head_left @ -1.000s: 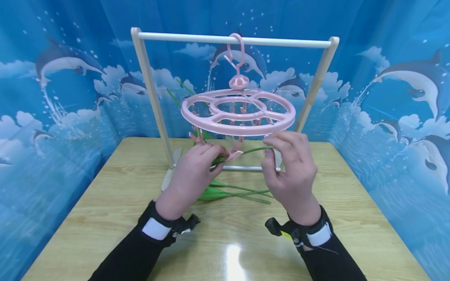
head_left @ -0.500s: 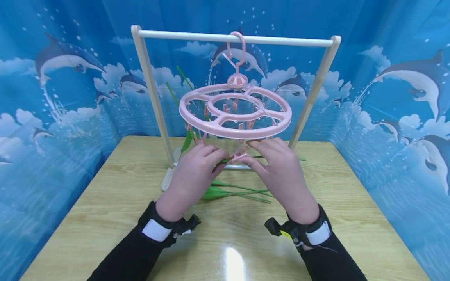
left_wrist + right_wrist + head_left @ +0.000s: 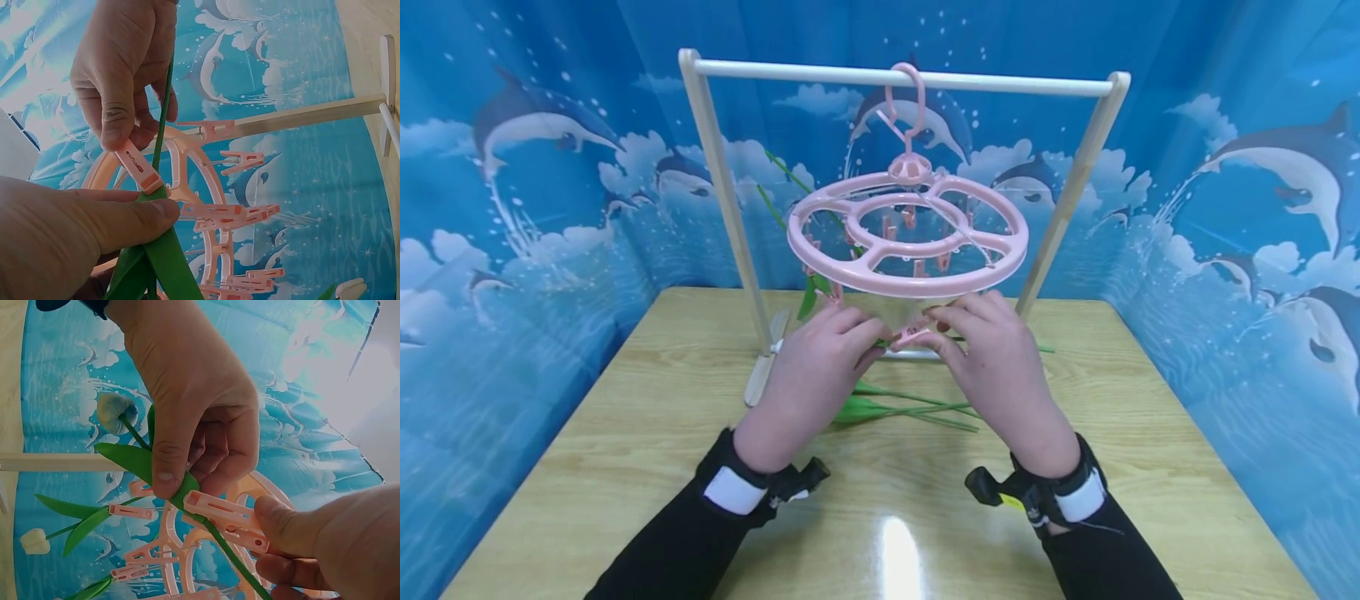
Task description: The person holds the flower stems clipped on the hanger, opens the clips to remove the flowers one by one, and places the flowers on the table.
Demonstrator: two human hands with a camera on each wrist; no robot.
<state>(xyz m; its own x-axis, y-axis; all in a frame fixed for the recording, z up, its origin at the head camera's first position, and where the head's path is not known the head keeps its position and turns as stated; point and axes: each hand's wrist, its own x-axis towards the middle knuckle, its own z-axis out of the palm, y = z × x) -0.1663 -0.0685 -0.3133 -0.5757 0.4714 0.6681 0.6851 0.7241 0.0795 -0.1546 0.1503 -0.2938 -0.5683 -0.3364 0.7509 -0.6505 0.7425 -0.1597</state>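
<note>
My left hand pinches the leaf base and stem of an artificial tulip; its green leaves fan out past the fingers in the left wrist view. Between thumb and fingers, my right hand pinches the handle end of a pink clothespin. That clothespin's tip sits at the tulip's leaf base; whether it is clamped there I cannot tell. Above both hands hangs a pink round clip hanger. Another tulip, with a white head, hangs from a different clothespin.
A wooden rack with a white top bar carries the hanger. Several green tulip stems lie on the wooden table beneath the hands. A blue dolphin-print curtain surrounds the table.
My right hand has moved left from the tulip's stem to the pink clothespin, which it now pinches. The left hand has stayed nearly in place. The hanger has swayed slightly.
</note>
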